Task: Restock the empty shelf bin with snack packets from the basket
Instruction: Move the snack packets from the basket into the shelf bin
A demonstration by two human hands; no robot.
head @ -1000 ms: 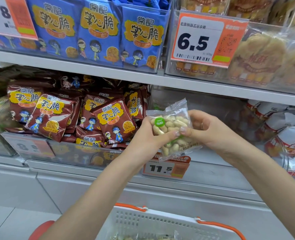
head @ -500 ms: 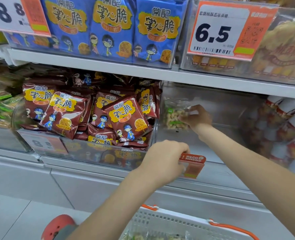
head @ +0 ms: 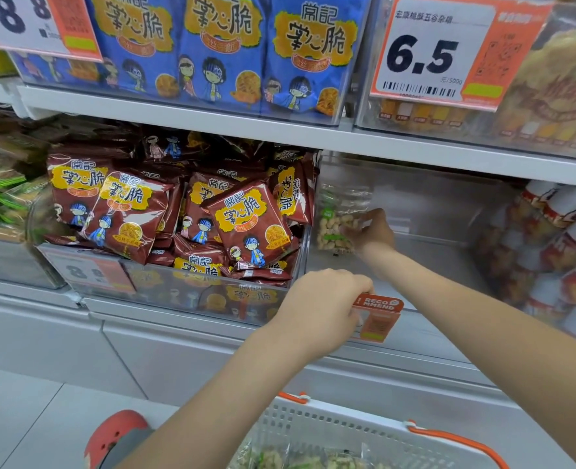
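Now my right hand (head: 371,231) pinches a clear nut packet (head: 339,221) inside the transparent plastic shelf bin (head: 432,204); my left hand (head: 324,306) grips its orange price tag (head: 379,316).

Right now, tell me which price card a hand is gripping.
The orange RECOMMEND card on the clear bin's front edge; the left hand grips it. The 6.5 card and both 8.8 cards go untouched.

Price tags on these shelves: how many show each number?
8.8: 2, the upper tag and the lower tag
6.5: 1, the 6.5 tag
Number covered by the left hand: 1, the RECOMMEND tag
Total: 4
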